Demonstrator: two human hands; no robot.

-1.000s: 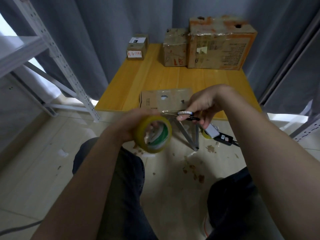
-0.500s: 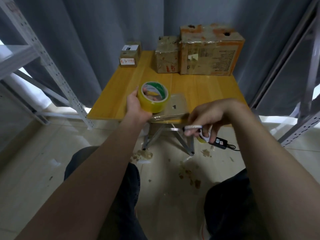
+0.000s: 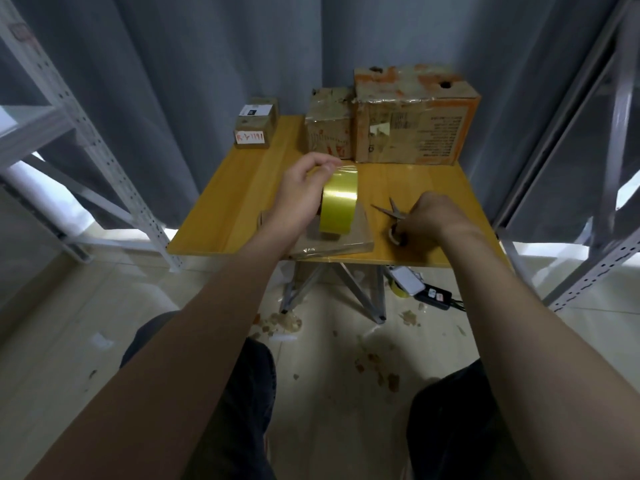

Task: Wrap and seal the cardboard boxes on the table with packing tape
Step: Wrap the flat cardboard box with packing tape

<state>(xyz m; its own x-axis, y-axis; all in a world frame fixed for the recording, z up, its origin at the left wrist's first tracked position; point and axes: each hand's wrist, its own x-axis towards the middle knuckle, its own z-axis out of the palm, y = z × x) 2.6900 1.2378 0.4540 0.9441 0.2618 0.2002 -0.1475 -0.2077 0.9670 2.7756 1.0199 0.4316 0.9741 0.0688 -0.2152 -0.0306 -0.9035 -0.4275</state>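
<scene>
My left hand (image 3: 300, 192) grips a yellow roll of packing tape (image 3: 338, 202), standing on edge on a flat cardboard box (image 3: 349, 239) at the front edge of the yellow table (image 3: 221, 202). My right hand (image 3: 429, 216) holds the handles of a pair of scissors (image 3: 389, 211), whose open blades lie on the tabletop to the right of the flat box. A small labelled box (image 3: 254, 128), a medium taped box (image 3: 330, 124) and a large worn box (image 3: 414, 114) stand along the table's far edge.
Grey curtains hang behind the table. Metal shelving uprights (image 3: 86, 140) stand at left and right. On the floor under the table lie a power strip (image 3: 434, 295), a white device (image 3: 408, 279) and scattered tape scraps (image 3: 377, 368). My knees are in the foreground.
My left hand turned the tape roll up onto its edge on the flat box. My right hand rose from below the table edge and brought the scissors onto the tabletop.
</scene>
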